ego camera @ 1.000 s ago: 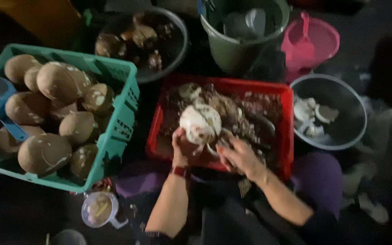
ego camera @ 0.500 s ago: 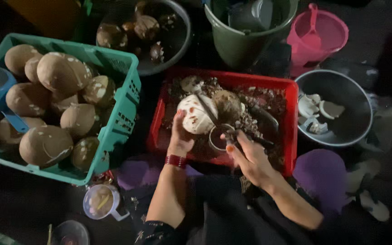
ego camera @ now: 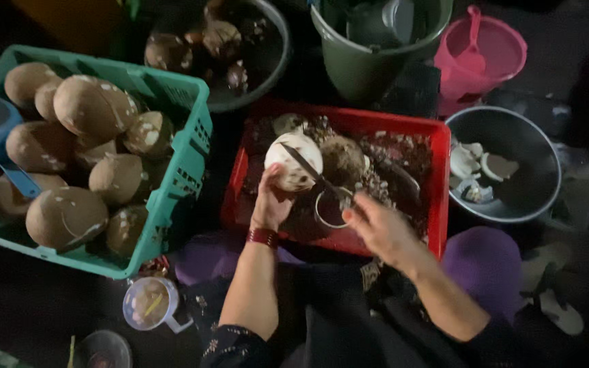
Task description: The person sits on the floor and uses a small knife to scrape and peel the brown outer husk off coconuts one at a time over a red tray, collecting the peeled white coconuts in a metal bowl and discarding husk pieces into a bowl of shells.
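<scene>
My left hand [ego camera: 270, 203] grips a round, mostly white peeled coconut [ego camera: 293, 161] over the red crate [ego camera: 438, 170]. A red band sits on that wrist. My right hand [ego camera: 376, 228] holds a knife [ego camera: 315, 176] whose dark blade lies slanted across the coconut's right side. Brown shell scraps and peelings fill the crate under both hands. A small round metal ring or cup [ego camera: 330, 208] lies in the crate just left of my right hand.
A green basket [ego camera: 178, 177] of brown coconuts stands at left. A dark bowl [ego camera: 267, 61] of husked pieces, a green bucket [ego camera: 369, 65] and a pink scoop pail [ego camera: 482, 51] stand behind. A grey bowl [ego camera: 533, 184] with white pieces is at right. A plastic cup [ego camera: 148, 303] sits near my knee.
The coconut has been lowered slightly and turned in my left hand. My right hand has drawn back toward me, and the blade now rests across the coconut.
</scene>
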